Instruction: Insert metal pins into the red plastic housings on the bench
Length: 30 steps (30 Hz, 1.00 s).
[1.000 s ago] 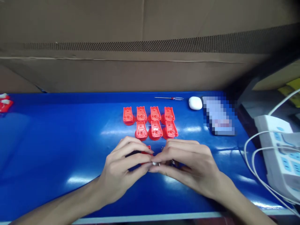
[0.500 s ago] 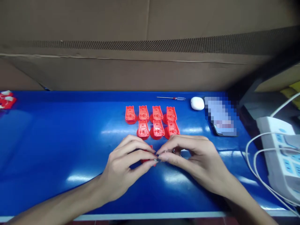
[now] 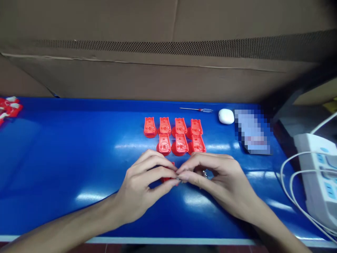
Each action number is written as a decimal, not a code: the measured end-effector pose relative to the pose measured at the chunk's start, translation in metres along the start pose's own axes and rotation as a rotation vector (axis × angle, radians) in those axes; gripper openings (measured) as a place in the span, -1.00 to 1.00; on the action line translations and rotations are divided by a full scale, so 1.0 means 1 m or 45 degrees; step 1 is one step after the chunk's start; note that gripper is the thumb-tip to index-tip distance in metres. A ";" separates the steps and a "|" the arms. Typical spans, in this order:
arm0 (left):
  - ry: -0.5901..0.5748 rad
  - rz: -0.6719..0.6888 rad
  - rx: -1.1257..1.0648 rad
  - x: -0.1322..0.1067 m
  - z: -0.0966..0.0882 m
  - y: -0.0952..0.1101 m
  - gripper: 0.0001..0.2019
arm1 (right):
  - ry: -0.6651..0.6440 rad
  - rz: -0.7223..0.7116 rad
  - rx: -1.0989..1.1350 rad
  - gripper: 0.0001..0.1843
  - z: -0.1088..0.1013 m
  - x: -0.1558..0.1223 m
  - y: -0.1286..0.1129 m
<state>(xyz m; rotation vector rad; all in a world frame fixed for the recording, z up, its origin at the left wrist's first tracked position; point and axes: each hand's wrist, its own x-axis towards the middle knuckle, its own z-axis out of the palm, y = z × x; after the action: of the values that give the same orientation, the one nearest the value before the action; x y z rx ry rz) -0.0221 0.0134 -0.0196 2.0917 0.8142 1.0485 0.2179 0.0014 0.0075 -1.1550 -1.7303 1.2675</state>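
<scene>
My left hand (image 3: 147,186) and my right hand (image 3: 216,179) meet at the fingertips, both closed in a pinch. Between them is a tiny metallic part (image 3: 178,179), too small and too covered to name. Partly hidden below my left fingers is a red plastic housing (image 3: 165,179). A few small shiny metal pieces (image 3: 205,174) show in the curl of my right hand. Just beyond my hands, several more red plastic housings (image 3: 180,143) stand in two rows, their open sides up.
A screwdriver (image 3: 201,110) with a clear handle lies at the back. To its right are a white rounded case (image 3: 226,116) and a blurred phone (image 3: 251,131). A white power strip (image 3: 319,175) with cables occupies the right edge. Red and white parts (image 3: 10,108) lie far left.
The view has shifted slightly, so the table items appear a little further right. My fingertips stay together, with the tiny part now more covered. More of the shiny pieces in my right hand shows.
</scene>
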 end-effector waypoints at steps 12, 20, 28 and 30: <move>-0.024 -0.019 -0.023 -0.001 -0.001 -0.002 -0.82 | -0.041 -0.483 -0.410 -0.90 -0.002 -0.001 0.007; -0.041 -0.024 -0.015 -0.001 -0.003 -0.001 -0.80 | -0.052 -0.486 -0.422 -0.89 0.001 -0.002 0.013; -0.054 -0.017 -0.013 -0.001 -0.004 -0.002 -0.80 | -0.028 -0.495 -0.426 -0.91 0.006 -0.003 0.015; -0.054 -0.018 -0.008 -0.001 -0.004 -0.003 -0.80 | -0.028 -0.500 -0.429 -0.91 0.006 -0.002 0.014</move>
<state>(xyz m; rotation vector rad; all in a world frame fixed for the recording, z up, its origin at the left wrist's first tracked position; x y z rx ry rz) -0.0264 0.0155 -0.0202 2.0928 0.8028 0.9952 0.2169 -0.0007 -0.0076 -0.9152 -2.1160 0.7741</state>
